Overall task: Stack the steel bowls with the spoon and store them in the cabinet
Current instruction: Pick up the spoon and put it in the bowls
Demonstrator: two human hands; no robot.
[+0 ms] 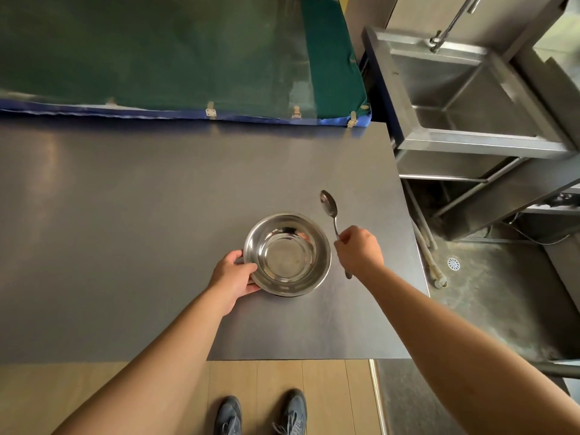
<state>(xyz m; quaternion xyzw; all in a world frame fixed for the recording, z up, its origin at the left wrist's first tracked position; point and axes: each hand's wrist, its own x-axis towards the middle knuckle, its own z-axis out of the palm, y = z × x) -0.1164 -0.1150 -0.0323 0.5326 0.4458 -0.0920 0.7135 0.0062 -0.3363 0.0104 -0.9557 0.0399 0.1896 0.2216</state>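
A shiny steel bowl [287, 254] sits on the grey steel table [141, 215], right of centre; a second rim seems to show under it, so it may be a stack. My left hand [237, 273] grips the bowl's left rim. A steel spoon [331, 211] lies just right of the bowl, its scoop pointing away from me. My right hand [359, 248] is closed around the spoon's handle, and the handle's end sticks out below my hand. No cabinet is in view.
A green and blue padded mat [172, 58] lies along the table's far edge. A steel sink unit [464, 98] with a tap stands to the right, past the table's right edge. A floor drain [453, 263] and wooden floor with my shoes [260, 414] are below.
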